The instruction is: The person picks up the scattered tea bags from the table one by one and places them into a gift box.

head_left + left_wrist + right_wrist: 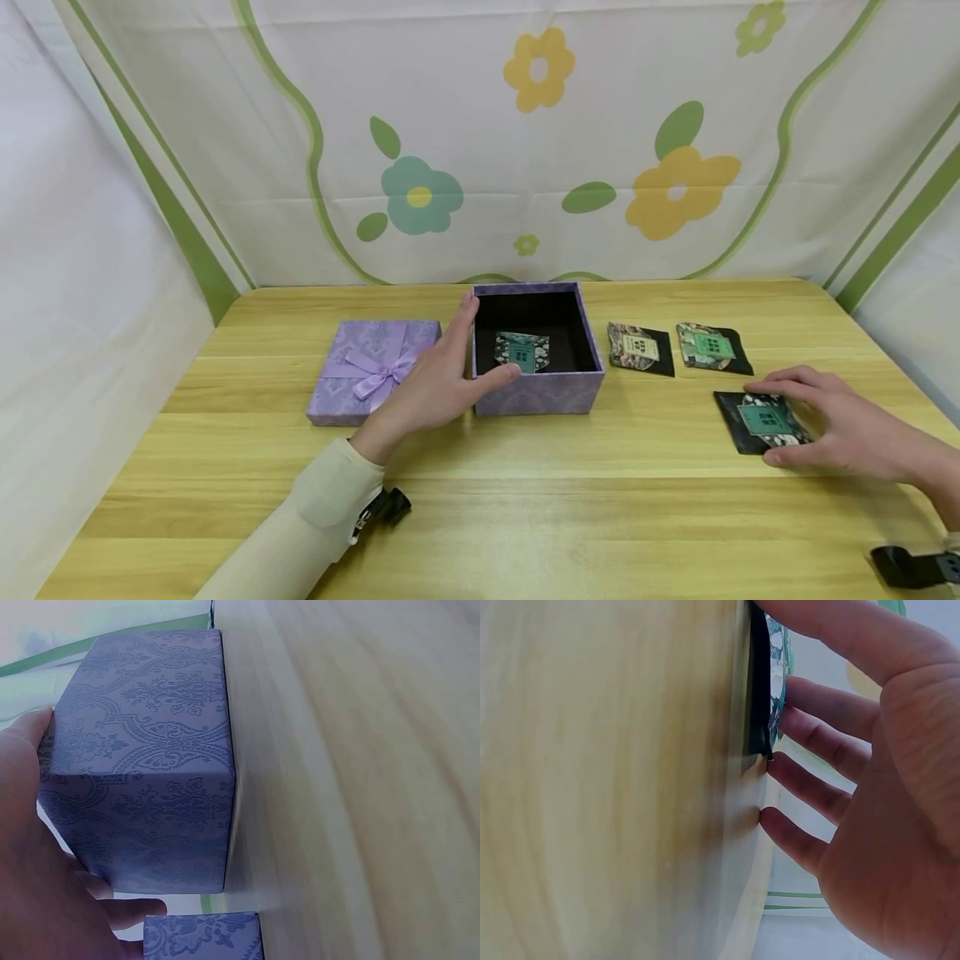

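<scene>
A purple patterned box (536, 393) stands uncovered, its black inside facing up. My left hand (438, 371) lies along its left wall, fingers straight and thumb over the front rim. In the left wrist view, that hand (34, 847) touches the box's (150, 735) side and edge. Inside lies a black sachet with a teal label (522, 353). At the right, my right hand (847, 429) holds another teal-labelled sachet (761, 423) at its edges, between thumb and fingers, at the tabletop. The right wrist view shows this sachet (761, 682) edge-on beside the spread fingers.
Left of the box sits its purple lid (345, 354) with a ribbon bow, close to my left forearm. Two more sachets, one cream-labelled (641, 349) and one green-labelled (714, 347), lie right of the box. A flowered cloth (480, 225) hangs behind the wooden table (562, 517).
</scene>
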